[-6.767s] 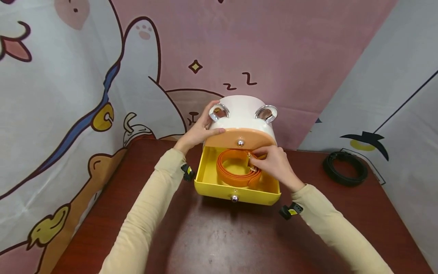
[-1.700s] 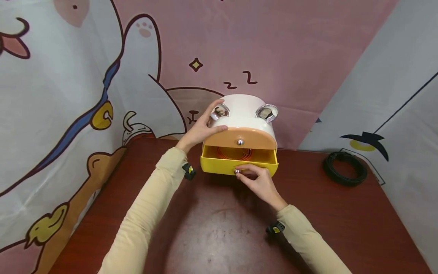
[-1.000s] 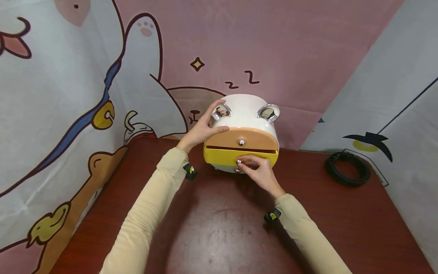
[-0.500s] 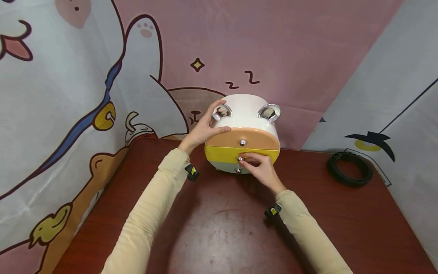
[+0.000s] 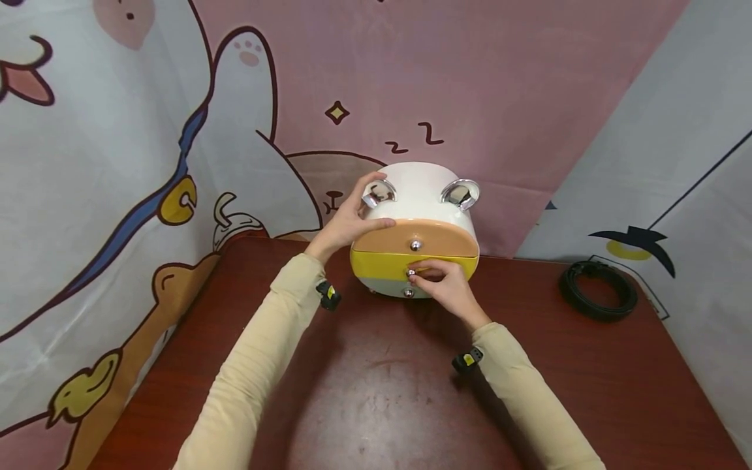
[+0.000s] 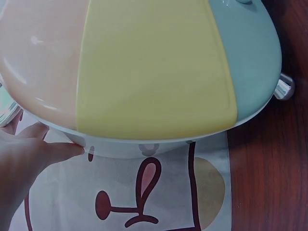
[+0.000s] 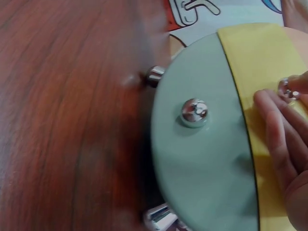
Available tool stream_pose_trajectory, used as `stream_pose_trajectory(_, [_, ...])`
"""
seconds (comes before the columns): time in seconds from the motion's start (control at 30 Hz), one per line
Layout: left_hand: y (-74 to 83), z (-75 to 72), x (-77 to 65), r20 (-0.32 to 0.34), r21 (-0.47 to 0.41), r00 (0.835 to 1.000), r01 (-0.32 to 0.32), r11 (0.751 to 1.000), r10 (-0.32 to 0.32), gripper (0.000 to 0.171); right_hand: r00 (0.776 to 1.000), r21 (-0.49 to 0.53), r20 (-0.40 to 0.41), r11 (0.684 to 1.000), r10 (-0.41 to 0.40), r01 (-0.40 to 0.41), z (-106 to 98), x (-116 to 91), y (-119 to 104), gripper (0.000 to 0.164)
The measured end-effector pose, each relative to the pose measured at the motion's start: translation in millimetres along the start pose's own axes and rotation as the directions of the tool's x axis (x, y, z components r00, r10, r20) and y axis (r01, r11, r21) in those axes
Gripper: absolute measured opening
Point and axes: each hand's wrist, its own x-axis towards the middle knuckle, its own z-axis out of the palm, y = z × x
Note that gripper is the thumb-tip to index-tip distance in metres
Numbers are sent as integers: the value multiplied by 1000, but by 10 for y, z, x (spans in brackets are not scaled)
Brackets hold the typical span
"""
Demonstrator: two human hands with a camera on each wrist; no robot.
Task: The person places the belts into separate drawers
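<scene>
A small white desktop drawer box with two shiny ears stands at the back of the table. Its front has an orange drawer, a yellow drawer and a pale green drawer, each with a silver knob; all are closed. My left hand rests against the box's upper left side, beside the left ear, its thumb and index finger spread and fairly straight. Between thumb and fingertip, my right hand pinches the yellow drawer's knob. The inside of the yellow drawer is hidden.
A coiled black belt lies on the right of the reddish-brown table. Cartoon-printed cloth hangs close behind the box and along both sides. Short metal feet hold up the box.
My right hand moved from a coiled orange belt in the pulled-out yellow drawer to its knob. The drawer slid in until closed, hiding the belt. My left hand stayed on the box.
</scene>
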Motion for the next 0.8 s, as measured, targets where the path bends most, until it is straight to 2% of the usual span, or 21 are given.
stream_pose_trajectory(0.13, [-1,-14,-6,10,17,1000,8,1000,-8,87,998,16,23,998,54,-55,-1,19,-36,20])
stream_pose_trajectory(0.23, [-15,-16,-7,17,27,1000,-10,1000,9,92,998,35,33,998,60,-61,6,17,-40,21])
stream_pose_trajectory(0.43, [-30,8,-5,3,46,997,-82,996,82,90,1000,73,15,997,12,-13,21,-18,14,21])
stream_pose_trajectory(0.8, [-35,33,10,-14,51,993,-119,992,120,88,999,65,-28,997,-46,47,41,-73,52,22])
